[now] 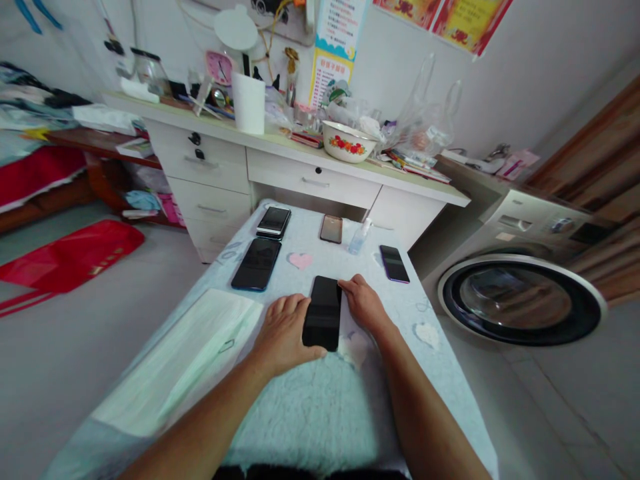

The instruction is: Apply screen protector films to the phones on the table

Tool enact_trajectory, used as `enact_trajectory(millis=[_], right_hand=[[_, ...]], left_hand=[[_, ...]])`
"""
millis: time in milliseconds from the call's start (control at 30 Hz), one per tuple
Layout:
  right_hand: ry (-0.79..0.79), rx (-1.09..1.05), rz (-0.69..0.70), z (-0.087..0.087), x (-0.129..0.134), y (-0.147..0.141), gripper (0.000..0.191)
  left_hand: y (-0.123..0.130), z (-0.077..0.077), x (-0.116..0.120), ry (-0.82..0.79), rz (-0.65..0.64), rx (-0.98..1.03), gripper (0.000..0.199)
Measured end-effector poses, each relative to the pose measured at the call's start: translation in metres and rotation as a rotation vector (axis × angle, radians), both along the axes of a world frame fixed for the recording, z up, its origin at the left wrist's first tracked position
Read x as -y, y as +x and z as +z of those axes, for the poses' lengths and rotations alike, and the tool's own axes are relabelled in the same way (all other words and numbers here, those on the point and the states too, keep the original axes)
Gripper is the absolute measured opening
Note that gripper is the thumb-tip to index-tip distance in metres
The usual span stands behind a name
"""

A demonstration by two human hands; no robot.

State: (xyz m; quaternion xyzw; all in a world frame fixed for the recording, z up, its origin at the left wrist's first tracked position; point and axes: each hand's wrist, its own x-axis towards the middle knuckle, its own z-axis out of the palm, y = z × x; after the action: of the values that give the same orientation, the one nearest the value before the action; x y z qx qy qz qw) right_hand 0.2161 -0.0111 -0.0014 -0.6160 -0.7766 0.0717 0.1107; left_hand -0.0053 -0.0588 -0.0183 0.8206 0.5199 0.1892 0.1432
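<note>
The phone is between the two hands, dark screen up, and appears to lie on the tablecloth. The left hand spans its near left corner: the fingers are together along the left edge, and the thumb, spread well away from them, reaches across just at the near edge. The right hand is at the far right corner, its fingers bent and close together, with the tips touching the edge there. Most of the screen shows uncovered between them. I cannot tell whether either hand grips the phone or only touches its edges.

Beyond the left hand is a blue-edged phone, with a phone stack just past it. The case and bottle stand near each other at the far side. A purple-edged phone lies beyond the right hand, apart from it. A pale sheet lies left of the left hand.
</note>
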Motion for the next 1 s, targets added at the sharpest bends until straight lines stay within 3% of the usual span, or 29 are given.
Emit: enact_trajectory(millis=[233,733,867,1000], right_hand=[[-0.054,-0.031,0.123,0.014,0.013,-0.004,0.031],[-0.211,-0.156,0.365,0.032,0.086,-0.018,0.026],[-0.197,-0.16,0.383,0.032,0.08,-0.015,0.03],[-0.13,-0.111,0.32,0.023,0.055,-0.008,0.033]], left_hand=[[0.001,0.001,0.0,-0.018,0.005,-0.011,0.091],[0.0,-0.004,-0.001,0.019,-0.002,-0.011,0.089],[0.0,-0.003,0.0,0.014,-0.004,-0.021,0.089],[0.0,-0.001,0.0,0.003,-0.002,-0.031,0.088]])
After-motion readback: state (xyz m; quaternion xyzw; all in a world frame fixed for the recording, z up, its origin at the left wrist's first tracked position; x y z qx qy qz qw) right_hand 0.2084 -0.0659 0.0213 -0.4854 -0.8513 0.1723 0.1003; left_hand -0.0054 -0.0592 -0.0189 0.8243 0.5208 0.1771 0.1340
